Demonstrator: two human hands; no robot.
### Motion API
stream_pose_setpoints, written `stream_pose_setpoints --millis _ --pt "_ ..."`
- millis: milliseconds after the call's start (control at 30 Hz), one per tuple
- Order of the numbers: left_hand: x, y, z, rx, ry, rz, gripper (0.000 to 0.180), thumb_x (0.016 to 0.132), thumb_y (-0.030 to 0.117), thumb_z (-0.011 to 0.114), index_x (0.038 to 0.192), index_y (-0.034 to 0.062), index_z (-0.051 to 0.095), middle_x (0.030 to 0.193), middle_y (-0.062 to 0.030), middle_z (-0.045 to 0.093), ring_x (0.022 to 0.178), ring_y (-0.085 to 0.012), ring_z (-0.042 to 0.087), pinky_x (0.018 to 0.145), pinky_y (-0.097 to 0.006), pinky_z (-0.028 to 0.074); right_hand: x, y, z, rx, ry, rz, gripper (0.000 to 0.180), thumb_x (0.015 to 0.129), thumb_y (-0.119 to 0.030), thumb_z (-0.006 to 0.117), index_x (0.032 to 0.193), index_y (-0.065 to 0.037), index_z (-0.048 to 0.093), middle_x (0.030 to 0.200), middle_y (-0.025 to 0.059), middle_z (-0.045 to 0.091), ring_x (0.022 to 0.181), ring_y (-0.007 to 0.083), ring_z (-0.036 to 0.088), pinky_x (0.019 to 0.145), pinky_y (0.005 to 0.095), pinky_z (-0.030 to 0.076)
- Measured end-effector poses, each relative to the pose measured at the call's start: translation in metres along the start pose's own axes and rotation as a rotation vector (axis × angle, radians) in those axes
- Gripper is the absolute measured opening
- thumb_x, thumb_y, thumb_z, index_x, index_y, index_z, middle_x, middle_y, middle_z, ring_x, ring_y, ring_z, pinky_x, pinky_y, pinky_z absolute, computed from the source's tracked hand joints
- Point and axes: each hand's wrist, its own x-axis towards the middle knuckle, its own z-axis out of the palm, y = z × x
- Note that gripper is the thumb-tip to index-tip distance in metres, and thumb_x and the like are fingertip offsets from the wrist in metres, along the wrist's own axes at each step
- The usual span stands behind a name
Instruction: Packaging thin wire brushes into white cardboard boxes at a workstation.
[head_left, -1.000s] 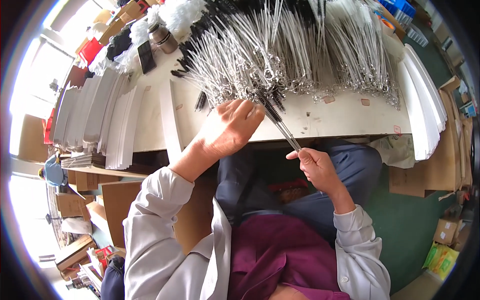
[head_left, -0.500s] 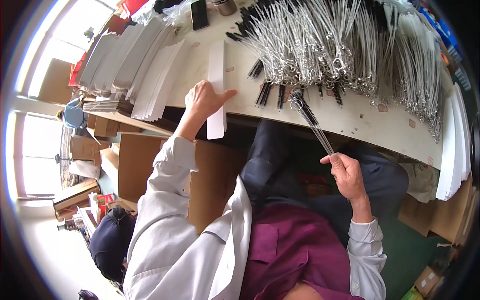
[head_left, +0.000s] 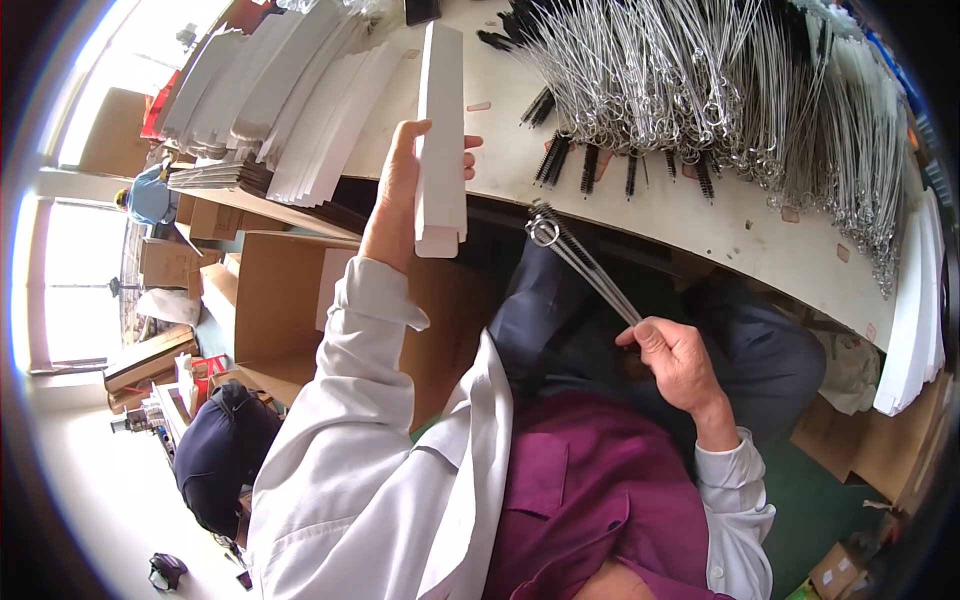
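Observation:
My left hand (head_left: 392,190) grips a long, narrow white cardboard box (head_left: 441,150) at the table's front edge. The thumb lies on its near side and fingertips show past its right side. The box's lower end has its flaps standing out. In my right hand (head_left: 682,362) is a small bundle of wire-handled brushes (head_left: 592,272), pinched by the wire ends. Their far end, with a metal ring and dark bristles, points up and left over my lap. A large heap of similar brushes (head_left: 660,90) covers the table's far right.
Stacks of flat white boxes (head_left: 325,125) lie on the table (head_left: 505,165) at the left. More white boxes (head_left: 915,310) stand at the right edge. Below the table is an open brown carton (head_left: 275,300). A person in light blue (head_left: 150,197) is far off at left.
My left hand has lifted the white box off the table and now holds it from beneath. My right hand has brought the brushes left and down, away from the table edge.

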Motion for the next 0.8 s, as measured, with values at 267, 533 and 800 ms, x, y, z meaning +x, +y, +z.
stream_pose_setpoints --millis 267,533,800 --pt "0.01 -0.017 0.02 -0.167 -0.1 0.164 0.051 0.093 0.013 0.062 0.139 -0.007 0.048 0.106 -0.0209 0.065 0.086 -0.0248 0.063 0.082 -0.038 0.054 -0.009 -0.015 0.011 0.07 -0.153 0.077 0.047 0.109 -0.039 0.053 0.094 0.0 0.074 0.059 -0.0027 0.044 0.056 0.0072 0.04 0.052 0.0278 0.036" --pt "-0.003 -0.022 0.042 -0.297 -0.113 0.236 0.046 0.097 0.018 0.061 0.135 -0.0061 0.05 0.102 -0.0184 0.063 0.085 -0.0239 0.061 0.08 -0.039 0.053 -0.003 -0.006 0.008 0.101 -0.189 0.145 0.049 0.109 -0.04 0.052 0.092 0.0 0.074 0.059 -0.0038 0.043 0.056 0.0059 0.038 0.051 0.0266 0.034" --pt "-0.015 -0.031 0.05 -0.433 -0.029 0.306 0.046 0.096 0.02 0.061 0.131 -0.0092 0.054 0.102 -0.0205 0.062 0.085 -0.0252 0.059 0.082 -0.041 0.05 0.004 0.0 0.0 0.414 -0.346 0.432 0.051 0.11 -0.042 0.049 0.095 0.002 0.071 0.058 -0.0085 0.036 0.048 0.0023 0.029 0.043 0.0234 0.027"
